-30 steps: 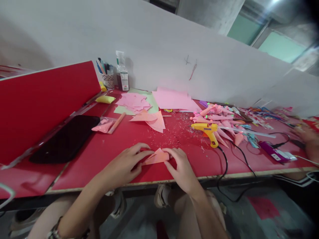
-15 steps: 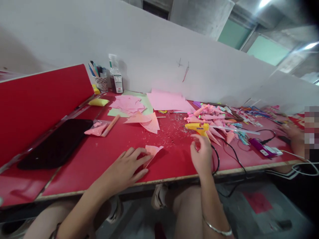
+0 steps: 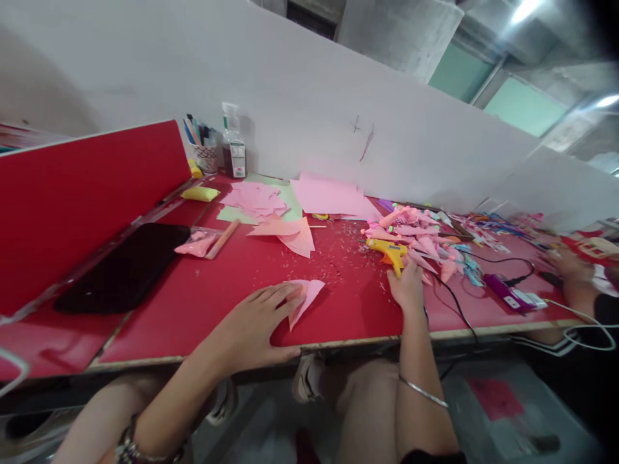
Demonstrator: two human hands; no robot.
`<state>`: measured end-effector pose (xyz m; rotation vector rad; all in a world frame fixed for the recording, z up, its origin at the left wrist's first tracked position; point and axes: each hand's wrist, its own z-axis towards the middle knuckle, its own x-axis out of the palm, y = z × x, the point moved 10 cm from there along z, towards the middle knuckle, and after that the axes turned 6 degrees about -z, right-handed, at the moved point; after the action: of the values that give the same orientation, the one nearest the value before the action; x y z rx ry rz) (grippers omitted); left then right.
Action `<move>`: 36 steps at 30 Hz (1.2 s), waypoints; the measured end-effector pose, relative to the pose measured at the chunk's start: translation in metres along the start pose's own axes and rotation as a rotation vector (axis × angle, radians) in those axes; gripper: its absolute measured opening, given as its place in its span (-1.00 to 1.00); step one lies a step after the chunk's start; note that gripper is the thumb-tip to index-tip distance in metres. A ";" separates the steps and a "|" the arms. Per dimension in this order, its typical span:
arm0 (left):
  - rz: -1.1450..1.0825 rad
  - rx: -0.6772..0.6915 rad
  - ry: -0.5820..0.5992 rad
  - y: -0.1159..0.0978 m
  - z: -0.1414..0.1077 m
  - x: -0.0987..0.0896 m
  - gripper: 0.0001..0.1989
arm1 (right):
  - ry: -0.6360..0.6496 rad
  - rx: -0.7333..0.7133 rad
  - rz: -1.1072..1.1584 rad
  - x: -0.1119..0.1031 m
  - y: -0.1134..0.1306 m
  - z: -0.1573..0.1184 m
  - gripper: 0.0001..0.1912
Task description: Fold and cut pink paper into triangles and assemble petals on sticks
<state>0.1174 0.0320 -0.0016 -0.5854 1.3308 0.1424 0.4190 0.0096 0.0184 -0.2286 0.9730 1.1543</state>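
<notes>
A folded piece of pink paper (image 3: 306,301) lies near the table's front edge. My left hand (image 3: 264,317) rests on its left side, fingers stretched out over the paper and thumb apart at the table edge. On the right, my right hand (image 3: 407,290) has its fingers around the handle of a yellow glue gun (image 3: 391,251), whose nozzle points left. Part of the handle is hidden by the hand. Just behind the gun lies a heap of pink paper cones (image 3: 411,222) with small coloured balls on their tips.
Loose peach paper (image 3: 296,238) and pink sheets (image 3: 333,195) lie farther back. A black phone (image 3: 128,267) and a small bag of pink material (image 3: 197,245) are at left. A purple power strip (image 3: 512,293) with cables sits right, near another person's arm (image 3: 575,283).
My right hand has closed on the glue gun's handle, and the gun has tilted. My left hand has slid slightly farther over the folded paper, its thumb now off it. The view has shifted a little.
</notes>
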 end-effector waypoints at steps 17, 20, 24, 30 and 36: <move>0.003 -0.052 -0.088 0.005 -0.006 -0.010 -0.44 | 0.111 -0.184 0.080 -0.050 0.057 -0.012 -0.52; -0.005 -0.036 -0.068 0.004 -0.006 -0.007 -0.44 | 0.179 -0.360 0.049 -0.057 0.083 -0.031 -0.41; 0.000 -0.045 -0.062 0.006 -0.006 -0.007 -0.44 | 0.259 -0.534 -0.032 -0.054 0.100 -0.053 -0.31; 0.010 -0.043 -0.080 0.006 -0.004 -0.009 -0.46 | 0.317 -0.616 -0.091 -0.052 0.102 -0.062 -0.36; 0.002 -0.040 -0.072 0.005 -0.002 -0.010 -0.47 | 0.305 -0.652 -0.157 -0.048 0.104 -0.063 -0.38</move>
<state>0.1111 0.0379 0.0055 -0.6079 1.2614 0.1905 0.2946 -0.0159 0.0487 -1.0099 0.7928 1.2831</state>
